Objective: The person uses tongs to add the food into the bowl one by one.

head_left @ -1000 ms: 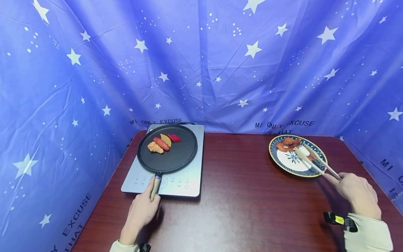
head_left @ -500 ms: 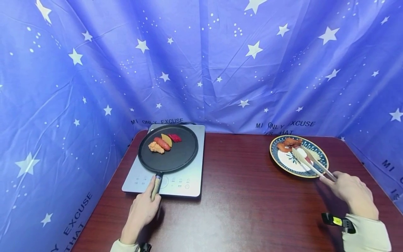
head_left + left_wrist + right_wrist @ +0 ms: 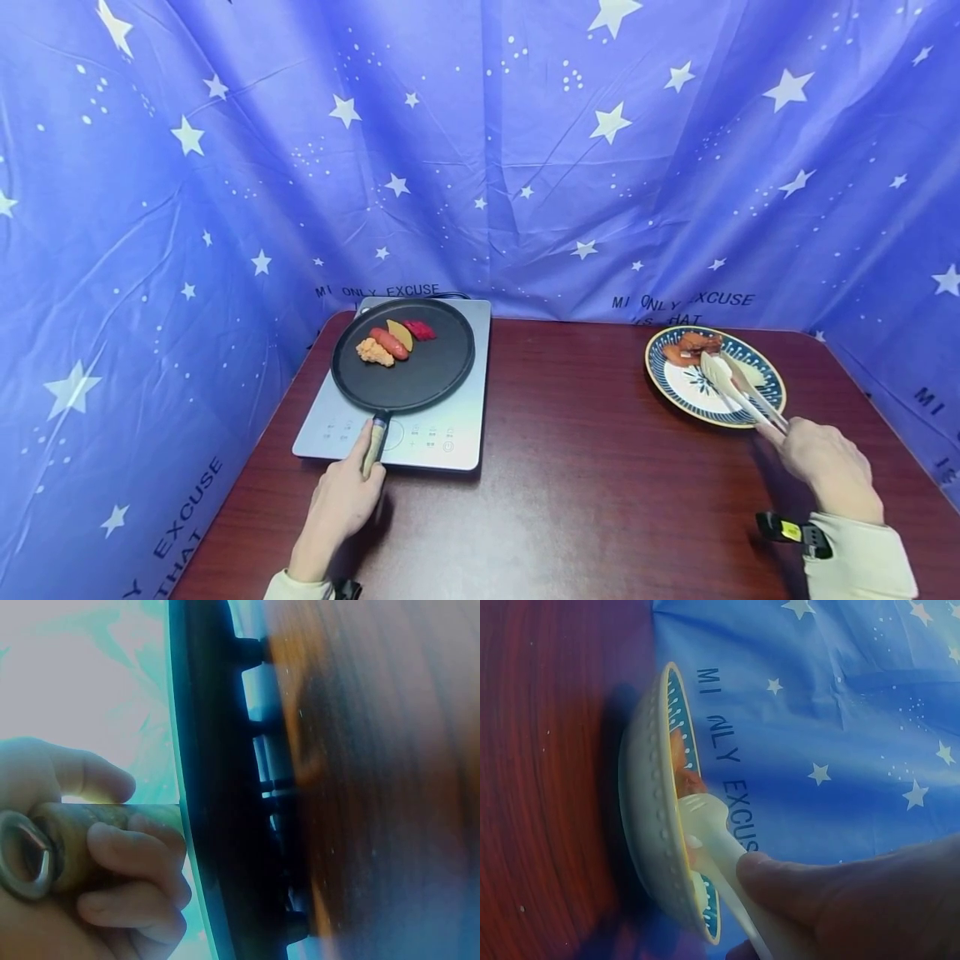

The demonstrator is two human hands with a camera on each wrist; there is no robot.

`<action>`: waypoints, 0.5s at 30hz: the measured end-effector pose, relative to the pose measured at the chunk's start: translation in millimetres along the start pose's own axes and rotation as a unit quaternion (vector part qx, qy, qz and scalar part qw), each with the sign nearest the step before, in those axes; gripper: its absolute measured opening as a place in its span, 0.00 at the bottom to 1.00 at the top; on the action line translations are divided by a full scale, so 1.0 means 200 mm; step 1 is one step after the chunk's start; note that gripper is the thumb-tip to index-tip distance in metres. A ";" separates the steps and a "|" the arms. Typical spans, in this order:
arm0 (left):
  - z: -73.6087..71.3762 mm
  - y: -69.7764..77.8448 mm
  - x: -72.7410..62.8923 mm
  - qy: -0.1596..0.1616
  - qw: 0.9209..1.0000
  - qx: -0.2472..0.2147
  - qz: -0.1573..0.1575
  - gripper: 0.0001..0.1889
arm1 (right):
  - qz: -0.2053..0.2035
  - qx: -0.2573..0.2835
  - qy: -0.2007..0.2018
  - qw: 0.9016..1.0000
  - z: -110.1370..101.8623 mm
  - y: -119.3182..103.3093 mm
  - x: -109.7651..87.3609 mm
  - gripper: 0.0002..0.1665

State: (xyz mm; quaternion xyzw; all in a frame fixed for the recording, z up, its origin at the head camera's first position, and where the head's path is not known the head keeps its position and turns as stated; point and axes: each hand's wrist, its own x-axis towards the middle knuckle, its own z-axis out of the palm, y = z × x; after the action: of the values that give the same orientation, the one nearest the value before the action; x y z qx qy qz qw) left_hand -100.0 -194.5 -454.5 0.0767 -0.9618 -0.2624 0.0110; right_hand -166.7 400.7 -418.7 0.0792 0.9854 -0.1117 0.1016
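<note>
My left hand grips the wooden handle of a flat black frying pan; the left wrist view shows fingers curled round that handle. In the pan lie a sausage, a lumpy golden-brown piece, a yellow wedge and a crinkled red piece. At the right, my right hand holds pale tongs. Their tips are down inside a blue-patterned plate, beside reddish-brown food. Something whitish shows between the tips, partly hidden.
Under the pan is a silver induction cooker with touch controls. The dark red-brown table stretches between cooker and plate. A blue star-patterned curtain hangs behind and at both sides. Each wrist wears a black strap.
My right hand has shifted left, and the tongs' arms have come closer together over the plate. My left hand stays on the pan handle. The whole view drifts slightly.
</note>
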 end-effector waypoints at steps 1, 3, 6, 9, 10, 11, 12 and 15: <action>0.00 0.00 0.00 0.001 1.000 0.001 0.001 0.37 | 0.000 -0.002 0.002 1.000 0.00 0.00 0.00 0.39; 0.00 0.00 0.00 0.002 1.000 0.001 0.002 0.37 | -0.004 -0.006 0.012 1.000 0.00 -0.01 0.00 0.38; 0.00 0.00 0.00 0.001 1.000 0.001 0.001 0.37 | -0.011 -0.011 0.022 1.000 0.00 -0.01 0.00 0.38; 0.00 0.00 0.00 -0.002 1.000 0.000 -0.001 0.37 | -0.025 -0.011 0.024 0.999 0.00 0.01 -0.01 0.38; 0.00 0.00 0.00 -0.002 1.000 -0.001 -0.001 0.37 | -0.030 -0.010 0.024 0.999 0.00 0.01 -0.01 0.38; 0.00 0.00 0.00 -0.002 1.000 -0.002 0.000 0.37 | -0.036 -0.010 0.025 0.999 0.00 0.02 -0.01 0.38; 0.00 0.00 0.00 -0.001 1.000 -0.002 0.001 0.36 | -0.042 -0.010 0.024 0.999 0.00 0.02 -0.01 0.38; 0.01 0.00 0.00 0.002 1.000 -0.003 0.005 0.36 | -0.052 -0.012 0.020 0.998 -0.01 0.03 -0.01 0.39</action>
State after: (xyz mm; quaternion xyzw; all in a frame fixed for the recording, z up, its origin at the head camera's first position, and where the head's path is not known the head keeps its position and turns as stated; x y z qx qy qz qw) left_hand -100.0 -194.7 -456.0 0.0720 -0.9614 -0.2651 0.0151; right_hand -164.1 406.8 -418.3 0.0288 0.9913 -0.1034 0.0765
